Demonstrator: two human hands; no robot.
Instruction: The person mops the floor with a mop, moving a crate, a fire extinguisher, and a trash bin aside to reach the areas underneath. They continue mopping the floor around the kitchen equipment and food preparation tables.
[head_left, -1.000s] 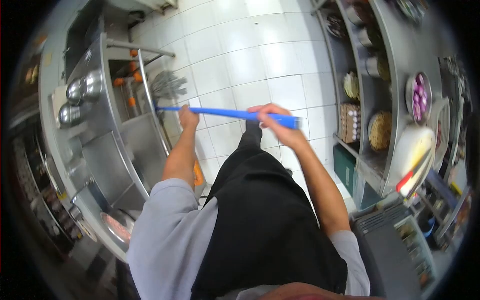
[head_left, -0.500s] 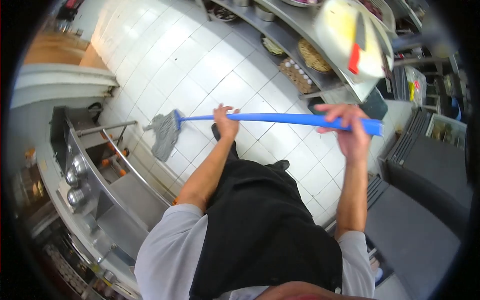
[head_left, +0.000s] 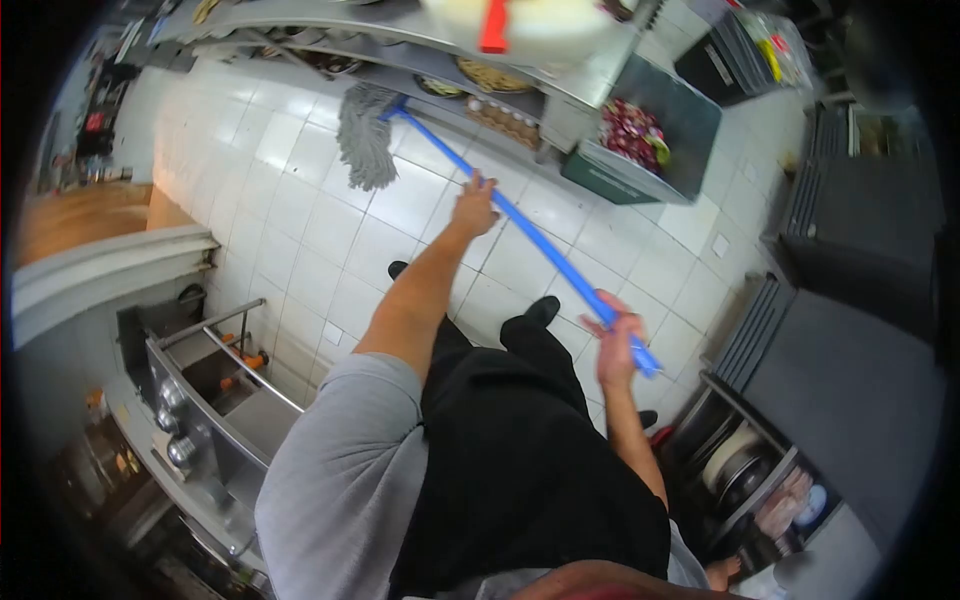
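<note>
A string mop with a blue handle (head_left: 545, 245) runs slantwise across the floor in front of me. Its grey mop head (head_left: 366, 140) lies on the tiles, close to the front of the steel shelving. My left hand (head_left: 473, 208) grips the handle partway down. Near the handle's upper end, my right hand (head_left: 617, 332) is closed around it, with some fingers partly extended. Both my feet, in dark shoes (head_left: 543, 311), stand on the floor below the handle.
Steel shelving (head_left: 565, 125) at the top holds an egg tray (head_left: 503, 122) and bowls. A green bin (head_left: 620, 178) with red and purple scraps stands beside it. To my left is a steel unit with knobs and a rail (head_left: 265, 370); dark grey cabinets (head_left: 840, 400) line my right.
The mop head has moved away from the left unit, up toward the shelving. My right hand has come down and left, so the handle now slants. The green bin has come into fuller view.
</note>
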